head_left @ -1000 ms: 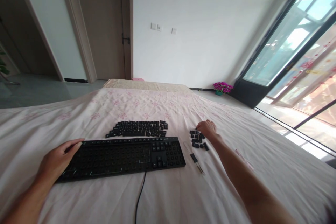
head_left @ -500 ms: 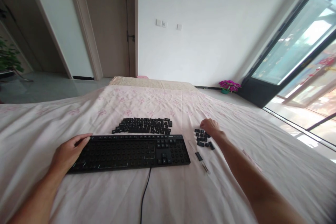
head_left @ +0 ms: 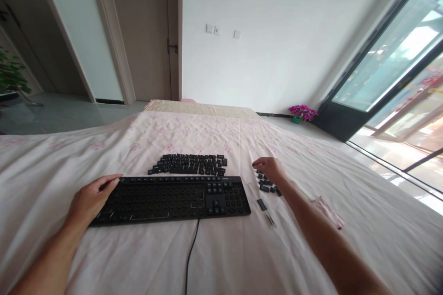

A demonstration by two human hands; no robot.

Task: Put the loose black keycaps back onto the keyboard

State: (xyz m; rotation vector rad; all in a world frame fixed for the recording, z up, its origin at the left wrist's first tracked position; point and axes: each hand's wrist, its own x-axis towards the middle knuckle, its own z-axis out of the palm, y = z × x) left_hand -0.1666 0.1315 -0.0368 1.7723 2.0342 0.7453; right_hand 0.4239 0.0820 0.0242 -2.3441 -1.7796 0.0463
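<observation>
A black keyboard (head_left: 214, 203) lies on the cloth, most of its keycaps off and some still seated toward the right. My left hand (head_left: 92, 198) grips its upper left corner, thumb on top. Pinched between the fingertips of my right hand (head_left: 270, 168) is a small dark keycap (head_left: 254, 164), held just over a small group of loose keycaps (head_left: 265, 188), part of which the hand and wrist cover. Behind the keyboard, many more loose keycaps (head_left: 188, 164) are laid out in rows. A keycap puller (head_left: 262, 205) with wire prongs rests right of the keyboard.
A pale pink flowered cloth (head_left: 221, 258) covers the surface, with wrinkles. The keyboard's cable (head_left: 190, 258) runs toward me. A pinkish cloth piece (head_left: 328, 212) lies beside my right forearm. Farther off are a door (head_left: 141, 32), a wall and purple flowers (head_left: 302, 112).
My right hand has moved left from the far side of the small keycap group, and a keycap now shows in its fingertips. My left hand stays on the keyboard.
</observation>
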